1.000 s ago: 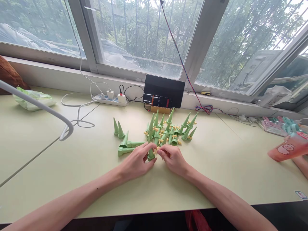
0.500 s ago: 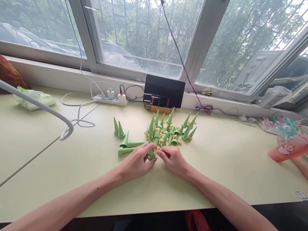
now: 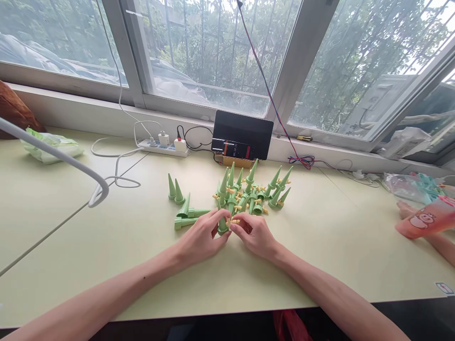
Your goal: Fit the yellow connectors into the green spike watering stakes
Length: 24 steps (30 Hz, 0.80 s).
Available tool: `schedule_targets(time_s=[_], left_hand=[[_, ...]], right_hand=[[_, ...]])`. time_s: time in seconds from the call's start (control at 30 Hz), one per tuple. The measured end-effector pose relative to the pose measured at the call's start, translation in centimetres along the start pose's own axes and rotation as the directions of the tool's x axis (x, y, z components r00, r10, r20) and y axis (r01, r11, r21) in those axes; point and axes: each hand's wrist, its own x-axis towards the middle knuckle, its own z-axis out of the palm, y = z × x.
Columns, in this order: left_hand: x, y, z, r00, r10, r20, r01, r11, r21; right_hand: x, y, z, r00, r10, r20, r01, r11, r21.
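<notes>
The window (image 3: 213, 57) spans the far side, above the sill. Below it the worktop (image 3: 213, 284) reaches from sill to near edge, which runs across in front of the person, with a seam slanting at left. A broad stretch of surface lies between the forearms and the near edge, another between the right hand and the cup at right.

A dark tablet (image 3: 245, 130) leans upright at the far edge. The cluster of green cones (image 3: 231, 182) stands just beyond the hands, most points upward, some tilted.

The left hand (image 3: 204, 234) curls around one cone, thumb near its base. The right hand (image 3: 256, 234) pinches near the cone's side, fingers drawn close together. The cup (image 3: 421, 220) tilts near the right edge, beside another person's forearm (image 3: 441, 244).

The held cone (image 3: 222, 225) is between the two hands, near the middle of the worktop; its long axis is nearly vertical, narrow tip up and leaning slightly left, wide collar down. Left of the cluster, two lying cones (image 3: 186, 221) point rightward. Smallest, a yellow valve (image 3: 233, 221) sits at the right fingers, beside the held cone; whether it is seated in it I cannot tell.
</notes>
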Motion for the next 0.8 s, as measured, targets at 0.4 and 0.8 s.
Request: schedule_targets(time_s=[0.4, 0.8], left_hand=[[0.13, -0.05, -0.06, 0.999, 0.025, 0.020, -0.025, 1.000, -0.007], [0.03, -0.20, -0.02, 0.998, 0.043, 0.047, -0.043, 0.999, 0.000]], right_hand=[[-0.15, 0.15, 0.04, 0.998, -0.015, 0.054, 0.013, 0.999, 0.041], [-0.09, 0.13, 0.08, 0.999, 0.003, 0.048, -0.003, 1.000, 0.013]])
